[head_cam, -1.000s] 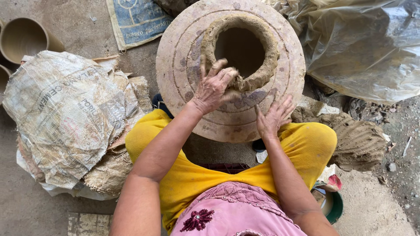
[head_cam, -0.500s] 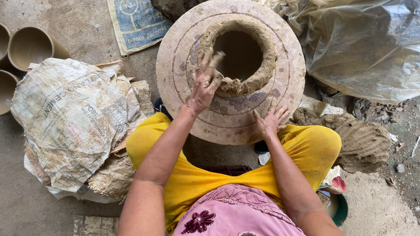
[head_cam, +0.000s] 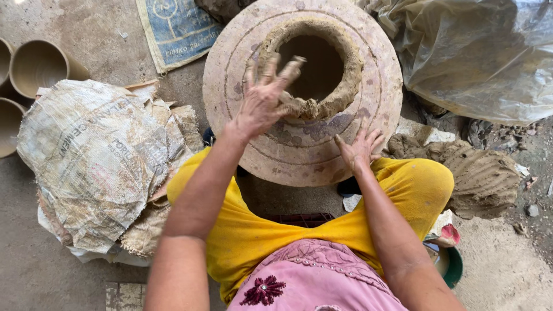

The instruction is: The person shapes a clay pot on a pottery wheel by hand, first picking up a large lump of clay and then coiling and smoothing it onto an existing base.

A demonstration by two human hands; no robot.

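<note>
A rough ring of wet clay (head_cam: pixel 340 95) with a hollow middle sits on a round pottery wheel (head_cam: pixel 230 75) in front of me. My left hand (head_cam: pixel 262 98) lies with spread fingers on the ring's near-left wall, fingertips reaching over its rim. Flat on the wheel's near edge, my right hand (head_cam: pixel 358 148) presses down, fingers apart, holding nothing. My knees in yellow cloth (head_cam: pixel 415 184) frame the wheel.
A crumpled paper sack bundle (head_cam: pixel 95 155) lies at the left, with clay pots (head_cam: pixel 37 66) behind it. Plastic sheeting (head_cam: pixel 478 52) covers the upper right. A lump of ridged clay (head_cam: pixel 478 175) sits at the right, a small green bowl (head_cam: pixel 452 266) near my right knee.
My left hand has slid along the clay ring's near-left wall toward its rim. The right hand has shifted slightly on the wheel's edge. The view has moved a little.
</note>
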